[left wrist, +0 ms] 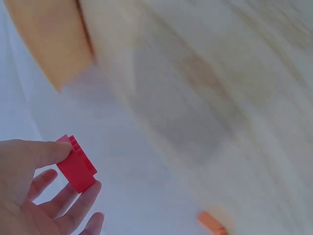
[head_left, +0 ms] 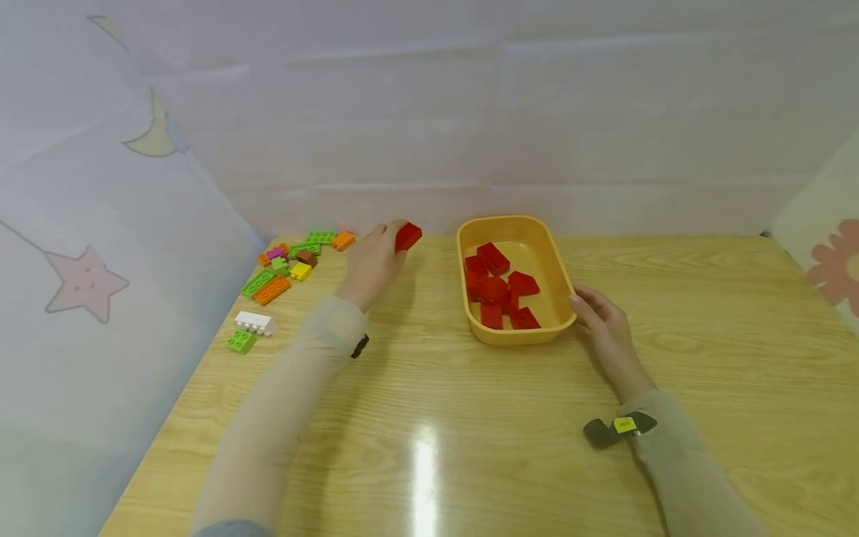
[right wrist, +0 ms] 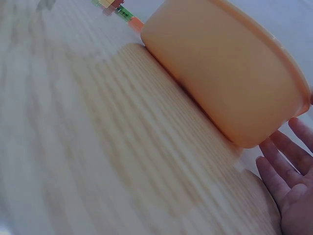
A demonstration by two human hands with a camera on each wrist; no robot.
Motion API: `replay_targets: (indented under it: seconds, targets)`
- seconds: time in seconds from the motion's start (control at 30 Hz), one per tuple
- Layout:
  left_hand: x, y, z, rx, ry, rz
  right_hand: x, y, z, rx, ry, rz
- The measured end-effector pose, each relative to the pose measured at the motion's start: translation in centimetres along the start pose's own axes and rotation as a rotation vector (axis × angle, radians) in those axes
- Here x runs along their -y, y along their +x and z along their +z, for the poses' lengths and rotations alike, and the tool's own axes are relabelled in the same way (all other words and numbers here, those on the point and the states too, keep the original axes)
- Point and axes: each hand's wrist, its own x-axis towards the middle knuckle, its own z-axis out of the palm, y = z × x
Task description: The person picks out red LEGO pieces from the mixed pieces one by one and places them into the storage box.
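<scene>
My left hand is raised above the back of the table and holds a red toy brick. In the left wrist view, the thumb and fingers pinch this studded brick. To its right stands a yellow-orange plastic bin with several red bricks lying in it, some slanted. My right hand is at the bin's near right corner, its thumb on the rim. The right wrist view shows fingers spread along the outside of the bin, below the rim.
Loose bricks lie along the table's left side: an orange one, a yellow one, a white one and several green ones, including one in front. Pale printed cloth hangs behind and beside the wooden table.
</scene>
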Motion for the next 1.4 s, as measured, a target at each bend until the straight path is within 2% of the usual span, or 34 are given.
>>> replay_targets:
  seconds: [0.2, 0.37, 0.47, 0.57, 0.77, 0.93, 1.13, 1.27, 1.4]
  targets:
    - [-4.2, 0.0, -1.0, -0.037, -0.029, 0.114, 0.1, -0.1, -0.3, 0.002, 0.032, 0.015]
    - [-8.0, -0.1, -0.6, -0.056, -0.012, 0.247, -0.1, -0.1, -0.5, 0.005, 0.016, 0.009]
    - [-10.3, -0.6, -0.1, -0.032, 0.003, 0.309, -0.2, -0.1, -0.5, 0.008, 0.032, 0.009]
    - [-12.3, -1.4, 0.5, 0.016, 0.022, 0.343, -0.3, -0.2, -0.4, 0.013, 0.054, 0.011]
    - [-15.2, -2.2, 1.5, 0.098, 0.079, 0.406, -0.3, 0.0, -0.5, 0.005, 0.045, -0.002]
    - [-16.6, -2.5, 2.9, 0.131, 0.036, 0.443, -0.3, 0.0, -0.6, 0.004, -0.02, -0.011]
    - [-17.3, -2.6, 3.8, 0.147, 0.028, 0.417, -0.2, -0.1, -0.8, 0.005, -0.033, -0.011]
    - [-16.7, -2.9, 3.5, 0.104, -0.014, 0.401, -0.1, 0.0, -0.6, 0.009, 0.016, -0.011]
    - [-15.0, -3.5, 2.9, 0.056, -0.089, 0.369, 0.2, 0.0, -0.1, 0.016, 0.124, 0.02]
